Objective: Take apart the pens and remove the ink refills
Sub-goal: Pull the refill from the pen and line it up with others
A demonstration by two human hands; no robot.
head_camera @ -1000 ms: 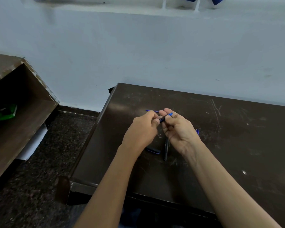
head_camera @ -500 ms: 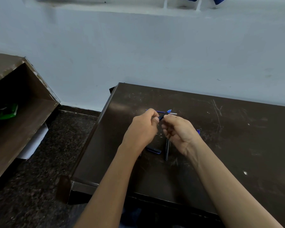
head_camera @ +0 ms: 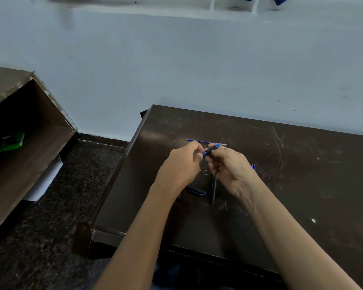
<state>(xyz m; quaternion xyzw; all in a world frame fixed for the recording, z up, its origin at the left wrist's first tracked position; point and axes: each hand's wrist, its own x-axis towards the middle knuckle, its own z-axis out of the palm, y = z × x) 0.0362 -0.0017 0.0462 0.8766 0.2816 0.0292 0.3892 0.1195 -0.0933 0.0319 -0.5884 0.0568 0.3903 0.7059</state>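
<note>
Over the dark brown table (head_camera: 302, 185) both hands work on one blue pen (head_camera: 211, 150). My left hand (head_camera: 181, 166) pinches its lower end; my right hand (head_camera: 228, 164) curls its fingers round the upper part, and the blue tip pokes out above. Just beyond the hands, a thin blue ink refill (head_camera: 205, 141) lies flat on the table. Below the hands lie a short dark pen piece (head_camera: 196, 191) and a long dark pen barrel (head_camera: 213, 190). A small blue bit (head_camera: 253, 166) shows right of my right hand.
A wooden shelf unit (head_camera: 25, 147) stands at the left with a green packet (head_camera: 12, 141) inside and white paper under it. Dark speckled floor (head_camera: 61, 227) lies between it and the table. A pale blue wall rises behind the table's far edge.
My right hand has shifted slightly right and opened its hold a little, so more of the blue pen tip and the refill lying behind it show. The left hand stays put.
</note>
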